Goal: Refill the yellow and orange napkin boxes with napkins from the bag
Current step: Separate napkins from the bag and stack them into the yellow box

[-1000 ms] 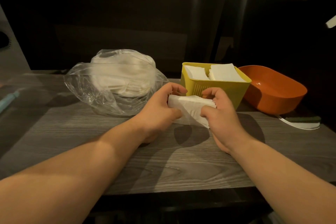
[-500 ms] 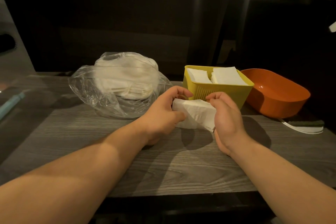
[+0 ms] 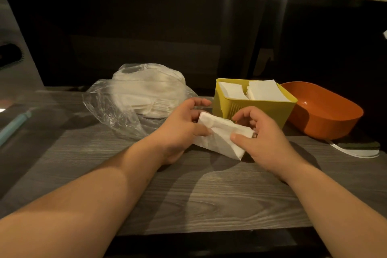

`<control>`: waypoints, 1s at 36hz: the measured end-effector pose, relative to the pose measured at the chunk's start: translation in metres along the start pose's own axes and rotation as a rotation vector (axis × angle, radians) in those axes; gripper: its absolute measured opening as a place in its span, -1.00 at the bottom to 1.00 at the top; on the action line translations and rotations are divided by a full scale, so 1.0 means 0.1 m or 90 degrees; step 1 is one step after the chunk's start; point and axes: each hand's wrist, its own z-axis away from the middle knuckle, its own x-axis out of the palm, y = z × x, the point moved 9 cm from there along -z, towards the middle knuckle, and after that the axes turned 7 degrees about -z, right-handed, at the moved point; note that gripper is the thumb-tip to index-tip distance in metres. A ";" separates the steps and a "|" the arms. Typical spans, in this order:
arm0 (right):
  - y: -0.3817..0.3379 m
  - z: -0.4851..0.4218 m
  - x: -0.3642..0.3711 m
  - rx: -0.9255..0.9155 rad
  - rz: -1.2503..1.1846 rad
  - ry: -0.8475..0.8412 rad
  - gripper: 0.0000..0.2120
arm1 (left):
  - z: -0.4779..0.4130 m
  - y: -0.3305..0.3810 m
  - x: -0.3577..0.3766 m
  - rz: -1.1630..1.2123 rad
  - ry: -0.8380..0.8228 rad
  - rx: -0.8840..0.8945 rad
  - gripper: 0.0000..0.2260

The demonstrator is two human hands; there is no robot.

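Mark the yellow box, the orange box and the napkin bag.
yellow box [image 3: 279,108], head view, front wall.
orange box [image 3: 335,128], head view, outer side wall.
napkin bag [image 3: 146,94], head view, plastic over the stack.

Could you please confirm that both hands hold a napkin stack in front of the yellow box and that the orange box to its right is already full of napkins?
Not quite: the head view shows the orange box empty. The rest stands: the left hand and right hand hold the napkin stack in front of the yellow box.
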 end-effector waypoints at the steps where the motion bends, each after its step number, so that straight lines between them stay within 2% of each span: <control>1: -0.02 0.00 0.01 -0.003 0.014 -0.017 -0.64 | 0.00 0.01 0.00 0.002 -0.008 -0.003 -0.47; 4: -0.07 -0.03 0.03 0.008 0.056 -0.059 -0.57 | -0.01 0.05 0.00 0.010 -0.036 -0.011 -0.46; 7: -0.12 -0.06 0.09 0.032 0.029 -0.138 -0.51 | 0.00 0.09 0.01 0.002 -0.061 -0.009 -0.47; 13: -0.29 -0.12 0.16 0.014 0.116 -0.269 -0.63 | 0.01 0.19 -0.02 0.006 -0.032 0.017 -0.44; 16: -0.28 -0.15 0.16 0.054 0.114 -0.296 -0.67 | 0.01 0.24 -0.06 0.012 0.002 0.034 -0.40; 20: -0.30 -0.16 0.15 0.070 0.110 -0.321 -0.62 | 0.02 0.32 -0.10 0.000 0.050 0.072 -0.39; 24: -0.35 -0.14 0.02 0.049 0.110 -0.316 -0.54 | 0.02 0.35 -0.07 0.041 0.074 0.103 -0.51; 26: -0.41 -0.15 -0.10 0.037 0.091 -0.291 -0.52 | -0.01 0.34 -0.09 0.050 0.109 0.108 -0.64; 28: -0.46 -0.20 -0.32 0.022 0.026 -0.218 -0.51 | -0.05 0.34 -0.10 0.026 0.138 0.125 -0.71; 29: -0.48 -0.23 -0.44 0.021 -0.026 -0.173 -0.52 | -0.07 0.37 -0.10 -0.038 0.149 0.151 -0.71; 32: -0.49 -0.32 -0.74 0.017 -0.140 -0.043 -0.55 | -0.13 0.48 0.05 -0.414 0.134 0.239 -0.61; 33: -0.50 -0.35 -0.81 0.012 -0.155 -0.008 -0.55 | -0.16 0.47 0.12 -0.496 0.119 0.244 -0.59; 36: -0.47 -0.44 -0.90 0.019 -0.182 0.052 -0.56 | -0.21 0.43 0.21 -0.586 0.099 0.232 -0.61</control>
